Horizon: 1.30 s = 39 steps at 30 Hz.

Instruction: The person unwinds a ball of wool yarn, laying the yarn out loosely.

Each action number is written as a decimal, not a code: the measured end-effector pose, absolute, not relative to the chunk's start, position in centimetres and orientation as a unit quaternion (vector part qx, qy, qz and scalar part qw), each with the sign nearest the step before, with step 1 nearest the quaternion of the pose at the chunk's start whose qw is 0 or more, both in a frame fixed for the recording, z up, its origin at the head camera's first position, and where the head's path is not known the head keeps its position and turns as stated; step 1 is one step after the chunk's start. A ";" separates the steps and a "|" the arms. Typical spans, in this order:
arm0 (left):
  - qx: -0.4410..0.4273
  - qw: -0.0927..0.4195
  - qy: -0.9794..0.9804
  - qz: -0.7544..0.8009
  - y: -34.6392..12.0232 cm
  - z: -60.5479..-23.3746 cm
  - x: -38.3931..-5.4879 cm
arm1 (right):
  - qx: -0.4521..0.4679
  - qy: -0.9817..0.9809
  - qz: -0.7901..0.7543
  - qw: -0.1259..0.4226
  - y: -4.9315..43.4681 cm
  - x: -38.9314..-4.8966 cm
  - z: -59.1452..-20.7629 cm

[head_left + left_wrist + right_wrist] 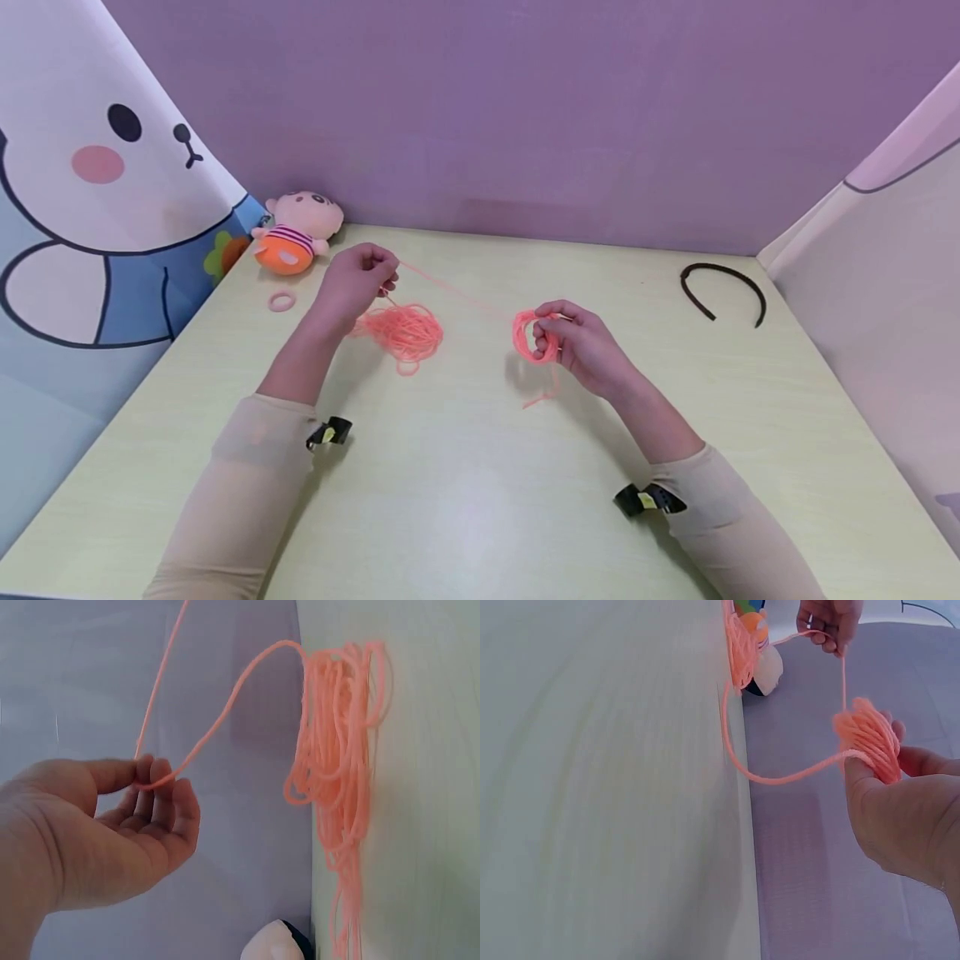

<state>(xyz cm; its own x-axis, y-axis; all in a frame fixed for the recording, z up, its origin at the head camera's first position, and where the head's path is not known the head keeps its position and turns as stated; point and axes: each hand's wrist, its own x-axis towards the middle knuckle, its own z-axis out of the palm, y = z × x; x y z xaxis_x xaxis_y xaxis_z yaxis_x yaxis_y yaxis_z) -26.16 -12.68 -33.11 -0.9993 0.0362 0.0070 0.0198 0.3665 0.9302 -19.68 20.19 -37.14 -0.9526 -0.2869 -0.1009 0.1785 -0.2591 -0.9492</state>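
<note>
Between thumb and fingertips my left hand (358, 282) pinches a strand of coral-pink yarn (225, 712), raised above the table. Below and beside it lies a loose heap of the same yarn (407, 332), from which the strand rises. The strand runs taut across to my right hand (592, 346), which grips a small wound ring of yarn (522, 337) with thumb and fingers. A short tail end (537, 402) hangs beneath that ring. In the right wrist view the wound bundle (870, 739) shows many side-by-side wraps.
A plush doll (300, 229) in orange and stripes sits at the back left corner of the table (465, 500). Close by lies a pink ring (281, 301). A black headband (723, 268) rests at the back right. Curtains (480, 117) stand behind and at both sides.
</note>
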 end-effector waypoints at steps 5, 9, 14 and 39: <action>-0.027 -0.039 0.806 0.590 -13.4 -32.8 -26.2 | -0.057 0.589 -0.793 0.147 20.2 -19.7 -37.2; -0.061 -0.067 0.787 0.611 -14.1 -32.6 -26.4 | -0.061 0.588 -0.793 0.147 20.2 -19.7 -37.2; -0.085 -0.086 0.768 0.629 -14.5 -32.4 -26.4 | -0.057 0.593 -0.788 0.154 20.2 -19.6 -37.1; 0.213 0.096 0.848 0.476 -7.5 -33.8 -23.6 | -0.108 0.636 -0.740 0.193 19.6 -19.3 -36.6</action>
